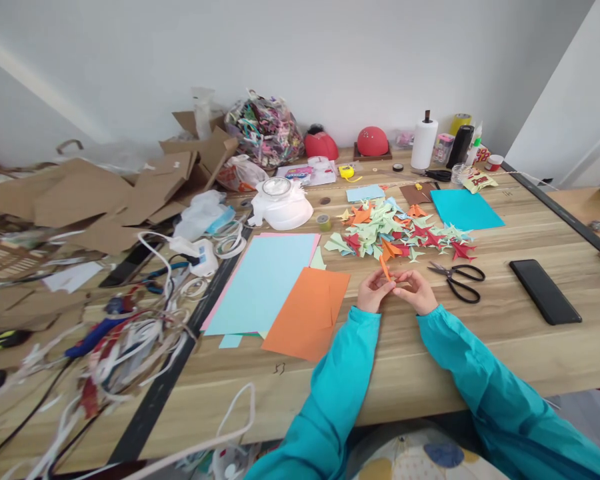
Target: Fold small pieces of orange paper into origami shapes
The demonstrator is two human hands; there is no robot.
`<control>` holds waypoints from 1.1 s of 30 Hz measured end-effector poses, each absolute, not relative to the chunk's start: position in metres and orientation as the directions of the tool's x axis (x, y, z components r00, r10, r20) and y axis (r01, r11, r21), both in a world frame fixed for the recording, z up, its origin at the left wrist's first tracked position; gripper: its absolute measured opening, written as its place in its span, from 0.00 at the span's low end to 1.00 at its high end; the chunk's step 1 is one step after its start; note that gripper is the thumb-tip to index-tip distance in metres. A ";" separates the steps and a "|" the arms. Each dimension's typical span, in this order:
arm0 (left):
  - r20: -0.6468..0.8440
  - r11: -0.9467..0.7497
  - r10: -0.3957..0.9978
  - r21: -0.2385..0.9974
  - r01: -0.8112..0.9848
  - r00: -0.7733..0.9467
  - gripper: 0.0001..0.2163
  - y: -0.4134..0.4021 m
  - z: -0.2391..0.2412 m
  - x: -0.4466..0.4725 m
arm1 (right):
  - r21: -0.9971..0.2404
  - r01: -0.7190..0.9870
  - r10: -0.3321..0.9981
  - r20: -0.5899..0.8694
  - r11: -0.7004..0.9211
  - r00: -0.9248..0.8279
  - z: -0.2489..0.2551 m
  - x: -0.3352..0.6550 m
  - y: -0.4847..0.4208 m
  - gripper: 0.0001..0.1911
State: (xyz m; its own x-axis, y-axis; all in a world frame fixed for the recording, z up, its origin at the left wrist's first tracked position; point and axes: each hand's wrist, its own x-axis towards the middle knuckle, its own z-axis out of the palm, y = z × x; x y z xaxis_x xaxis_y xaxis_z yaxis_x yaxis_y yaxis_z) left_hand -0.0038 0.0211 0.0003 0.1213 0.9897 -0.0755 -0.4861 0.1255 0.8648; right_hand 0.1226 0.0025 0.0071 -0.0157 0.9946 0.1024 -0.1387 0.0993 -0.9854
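Observation:
Between my fingertips is a small folded piece of orange paper (385,268), standing up from the pinch. My left hand (373,292) grips it from the left, thumb against fingers. From the other side my right hand (416,291) pinches its lower end, close to the left fingertips. Just beyond lies a heap of folded paper cranes (380,227) in green, orange, red and blue. Black-handled scissors (461,280) rest to the right of my right hand. Left of my hands are orange sheets (305,313), partly over a light blue sheet (265,273) with pink paper beneath.
A black phone (545,291) lies at the right. Behind the cranes are a teal sheet (466,209), a yellow tape measure (347,173) and a white paper roll (424,143). Tangled cables (145,340) and cardboard (90,193) crowd the left, past a black strip (175,360).

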 end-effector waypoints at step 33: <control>0.201 -0.171 0.973 0.958 -0.232 0.111 0.14 0.023 -0.009 -0.008 | -0.883 -0.438 0.981 -0.195 -0.170 0.012 0.003 0.132 0.013 0.14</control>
